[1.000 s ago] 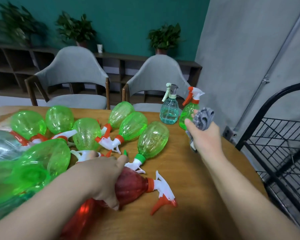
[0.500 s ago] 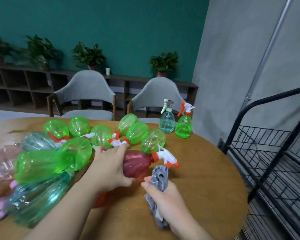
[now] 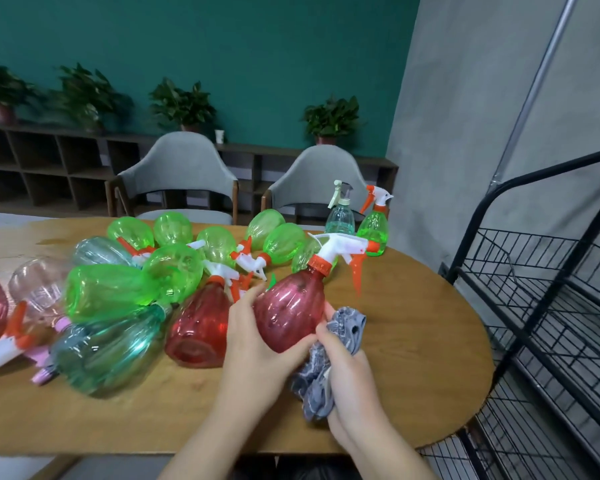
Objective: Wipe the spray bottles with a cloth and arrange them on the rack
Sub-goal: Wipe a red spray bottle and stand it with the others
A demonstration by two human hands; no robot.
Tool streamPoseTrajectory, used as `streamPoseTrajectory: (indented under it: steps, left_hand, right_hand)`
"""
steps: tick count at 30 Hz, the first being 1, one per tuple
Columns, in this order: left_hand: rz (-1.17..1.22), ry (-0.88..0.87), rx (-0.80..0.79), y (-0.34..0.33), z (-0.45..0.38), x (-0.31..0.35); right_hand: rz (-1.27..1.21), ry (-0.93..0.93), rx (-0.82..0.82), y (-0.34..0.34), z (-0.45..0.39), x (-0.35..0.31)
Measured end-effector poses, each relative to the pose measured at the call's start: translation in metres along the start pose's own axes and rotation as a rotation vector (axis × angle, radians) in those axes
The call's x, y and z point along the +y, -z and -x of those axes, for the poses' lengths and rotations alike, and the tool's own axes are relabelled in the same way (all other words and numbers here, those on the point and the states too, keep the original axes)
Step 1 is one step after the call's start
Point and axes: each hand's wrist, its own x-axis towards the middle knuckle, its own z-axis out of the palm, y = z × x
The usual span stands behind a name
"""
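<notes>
Hands first: left hand (image 3: pixel 257 336) is gripping the lower body of a red spray bottle (image 3: pixel 290 311), fingers curled round its left side and under its base, holding it off the table (image 3: pixel 413 341) with the nozzle tilted up and away. Right hand (image 3: pixel 347 379) is clutching a bunched grey cloth (image 3: pixel 329 355) and pressing it against the bottle's lower right flank. Bottle is sitting over the near-right part of the table, just beside a second red bottle (image 3: pixel 201 327) lying on its side.

Judging by this, the wipe step is in hand on one bottle, racking not started. The black wire rack (image 3: pixel 541 278) is standing off the table's right edge, and its visible shelves are showing no bottles (lower shelves partly cut off).

Next move is probably calling for rotating the bottle in the left grip so the cloth covers the whole body and the white-and-orange trigger head (image 3: pixel 340 249), then reaching right to the rack.

A pile of green bottles (image 3: pixel 174 268) is lying across the table's middle and far side. Two upright bottles, a teal bottle (image 3: pixel 340 218) and a green upright bottle (image 3: pixel 374 226), are standing at the far-right edge.

No brand, label or writing is readable on anything.
</notes>
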Motion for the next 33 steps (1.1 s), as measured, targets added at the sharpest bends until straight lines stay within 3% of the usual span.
streamPoseTrajectory:
  steps: [4, 8, 10, 16, 20, 23, 26, 33]
  left_hand:
    - [0.498, 0.312, 0.033, 0.005, 0.002, -0.001]
    - [0.684, 0.451, 0.035, 0.002, 0.008, -0.009]
    - [0.761, 0.482, 0.005, 0.000, 0.011, -0.010]
    - [0.856, 0.574, -0.287, 0.003, 0.014, -0.010]
    - [0.994, 0.645, -0.199, 0.002, 0.014, -0.016]
    - [1.115, 0.649, -0.120, -0.001, 0.012, -0.019]
    - [1.205, 0.594, -0.123, -0.003, 0.011, -0.022]
    - [1.254, 0.598, -0.169, -0.006, 0.019, -0.031]
  right_hand:
    - [-0.057, -0.046, 0.003, 0.010, 0.001, 0.000]
    - [-0.106, -0.073, -0.010, 0.013, 0.003, 0.001]
    - [-0.092, -0.080, -0.022, 0.014, 0.004, 0.000]
    - [0.081, -0.120, -0.042, 0.015, 0.002, -0.006]
    - [0.010, -0.194, 0.043, 0.016, -0.001, -0.008]
    - [-0.260, -0.340, 0.151, 0.021, -0.003, -0.014]
    - [-0.483, -0.372, 0.214, 0.020, -0.002, -0.021]
    - [-0.271, -0.281, 0.164, 0.018, 0.004, -0.012]
